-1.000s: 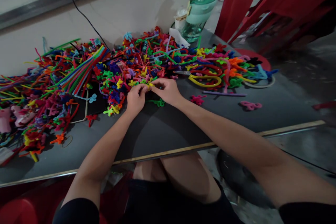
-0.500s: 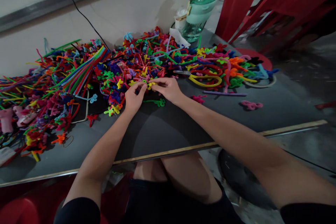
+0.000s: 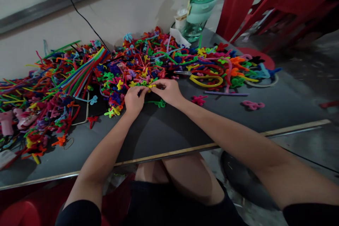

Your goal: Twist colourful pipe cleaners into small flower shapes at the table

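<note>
Yellow chenille twist, one, pinched by left hand, right hand

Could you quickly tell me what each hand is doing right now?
Left hand: closed, pinching the yellow pipe-cleaner piece.
Right hand: closed on the same piece.

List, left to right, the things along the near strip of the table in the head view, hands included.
Pink plush piece, orange twist, red twist, left hand, yellow twist pinched by both hands, right hand, dark pink twist, light pink twist.
</note>
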The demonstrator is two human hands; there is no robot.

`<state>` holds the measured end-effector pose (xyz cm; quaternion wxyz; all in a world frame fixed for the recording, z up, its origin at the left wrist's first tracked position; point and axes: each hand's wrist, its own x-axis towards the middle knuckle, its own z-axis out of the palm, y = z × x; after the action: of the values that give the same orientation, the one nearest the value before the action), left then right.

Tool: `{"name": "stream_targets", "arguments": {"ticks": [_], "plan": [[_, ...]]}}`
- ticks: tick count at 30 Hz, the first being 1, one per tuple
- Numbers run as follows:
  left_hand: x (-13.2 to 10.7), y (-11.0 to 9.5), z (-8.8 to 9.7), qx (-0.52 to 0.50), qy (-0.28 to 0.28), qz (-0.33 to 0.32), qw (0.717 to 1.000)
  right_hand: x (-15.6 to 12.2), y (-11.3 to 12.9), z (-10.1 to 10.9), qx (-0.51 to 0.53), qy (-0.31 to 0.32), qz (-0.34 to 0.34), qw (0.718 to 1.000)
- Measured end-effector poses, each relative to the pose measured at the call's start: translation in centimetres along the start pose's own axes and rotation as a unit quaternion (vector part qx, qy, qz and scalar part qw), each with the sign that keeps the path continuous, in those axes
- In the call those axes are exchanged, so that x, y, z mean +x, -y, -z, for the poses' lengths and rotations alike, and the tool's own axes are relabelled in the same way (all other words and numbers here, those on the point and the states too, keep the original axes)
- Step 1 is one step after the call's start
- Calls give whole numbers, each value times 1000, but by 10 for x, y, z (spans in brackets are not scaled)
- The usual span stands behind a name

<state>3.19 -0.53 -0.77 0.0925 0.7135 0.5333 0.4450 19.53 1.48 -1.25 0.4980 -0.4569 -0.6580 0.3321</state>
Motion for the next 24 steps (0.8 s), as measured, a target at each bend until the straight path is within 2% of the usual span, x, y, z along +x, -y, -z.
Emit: {"name": "stream_targets", "arguments": {"ticks": [4, 7, 10, 14, 16, 18, 21, 24], "plan": [[1, 0, -2, 15, 4, 14, 1000, 0, 1, -2, 2, 3, -5, 1000], [3, 1, -4, -16, 22, 34, 999, 0, 0, -4, 7, 1, -2, 1000], [4, 5, -6, -102, 71, 71, 990, 0, -1, -3, 10, 12, -3, 1000], [5, 8, -7, -236, 127, 156, 951, 1, -4, -3, 68, 56, -32, 996], [4, 8, -8, -272, 117, 185, 937, 2, -4, -5, 109, 63, -60, 990], [3, 6, -9, -281, 96, 192, 935, 2, -3, -7, 146, 62, -88, 983], [3, 5, -10, -261, 64, 184, 945, 2, -2, -8, 161, 44, -109, 980], [2, 3, -7, -201, 28, 148, 968, 1, -1, -7, 133, 19, -93, 987]]}}
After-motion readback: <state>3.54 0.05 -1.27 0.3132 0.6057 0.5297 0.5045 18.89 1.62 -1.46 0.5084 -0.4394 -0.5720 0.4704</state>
